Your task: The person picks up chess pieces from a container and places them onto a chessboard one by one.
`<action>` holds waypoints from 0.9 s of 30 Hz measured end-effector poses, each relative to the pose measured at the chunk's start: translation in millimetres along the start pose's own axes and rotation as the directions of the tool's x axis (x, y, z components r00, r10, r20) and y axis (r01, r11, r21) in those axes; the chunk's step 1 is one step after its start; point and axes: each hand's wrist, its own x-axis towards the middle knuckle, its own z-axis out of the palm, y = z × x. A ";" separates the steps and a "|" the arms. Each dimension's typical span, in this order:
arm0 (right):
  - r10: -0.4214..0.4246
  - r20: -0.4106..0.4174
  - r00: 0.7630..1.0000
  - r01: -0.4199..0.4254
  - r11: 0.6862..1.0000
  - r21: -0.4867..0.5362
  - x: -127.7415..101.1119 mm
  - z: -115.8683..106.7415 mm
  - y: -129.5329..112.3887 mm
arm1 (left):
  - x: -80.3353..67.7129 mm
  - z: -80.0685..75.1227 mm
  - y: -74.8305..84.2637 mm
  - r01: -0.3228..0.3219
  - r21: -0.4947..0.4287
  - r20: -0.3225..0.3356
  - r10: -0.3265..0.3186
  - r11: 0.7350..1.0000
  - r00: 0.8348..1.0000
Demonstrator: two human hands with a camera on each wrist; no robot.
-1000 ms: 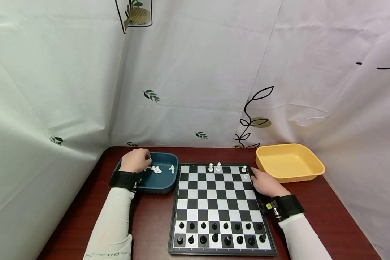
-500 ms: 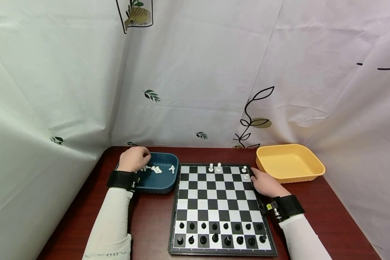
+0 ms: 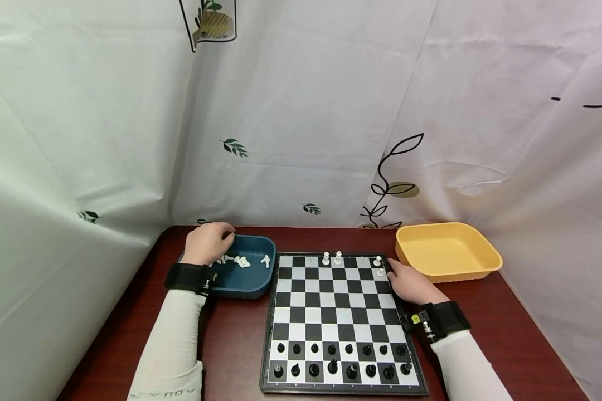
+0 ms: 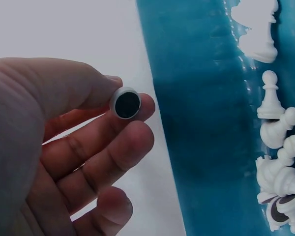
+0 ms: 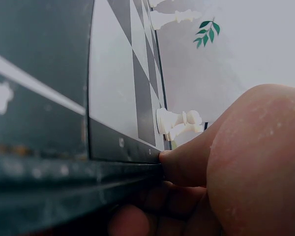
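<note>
In the head view my left hand [image 3: 207, 245] is above the far left part of the blue tray [image 3: 258, 287]. Between its thumb and fingertips it pinches a white chess piece [image 4: 127, 104], whose dark round base faces the left wrist camera; its upper part is hidden. Several loose white chess pieces [image 4: 280, 182] lie in the tray. My right hand [image 3: 413, 285] holds the right edge of the chessboard [image 3: 333, 299], thumb at the top rim and fingers curled by the side. Near that thumb stand a white piece [image 3: 377, 260] and a white pawn [image 3: 380, 272].
Two more white pieces [image 3: 338, 258] stand on the board's far row. Black chess pieces [image 3: 332, 366] fill the two near rows. At the right back is a yellow tray [image 3: 446, 250]. A white cloth [image 3: 301, 111] hangs behind the dark red table [image 3: 233, 345].
My left hand has moved slightly back and left over the blue tray, uncovering more of the white pieces there. The right hand and the pieces on the board look the same.
</note>
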 end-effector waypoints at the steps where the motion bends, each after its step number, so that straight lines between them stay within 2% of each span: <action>1: 0.000 0.000 1.000 0.000 1.000 -0.002 0.2 0.3 0.4 | 0.2 -0.9 1.3 -0.007 -0.001 -0.006 0.007 1.000 1.000; 9: -0.009 0.002 1.000 0.009 1.000 0.009 4.0 2.9 7.3 | -0.2 -7.2 15.9 -0.070 0.005 -0.054 0.071 0.998 0.996; 14: 0.021 0.024 0.999 -0.021 1.000 0.012 0.4 -1.5 -2.7 | 1.4 -11.1 29.0 -0.112 -0.005 -0.069 0.111 0.994 0.991; 22: -0.005 0.013 1.000 0.004 1.000 0.015 0.7 -1.1 -1.0 | 4.9 -17.0 63.1 -0.207 -0.043 -0.090 0.202 0.977 0.975; 27: -0.010 0.020 1.000 0.010 1.000 0.024 2.6 -1.1 3.7 | 10.5 -15.6 86.8 -0.252 -0.061 -0.086 0.246 0.966 0.965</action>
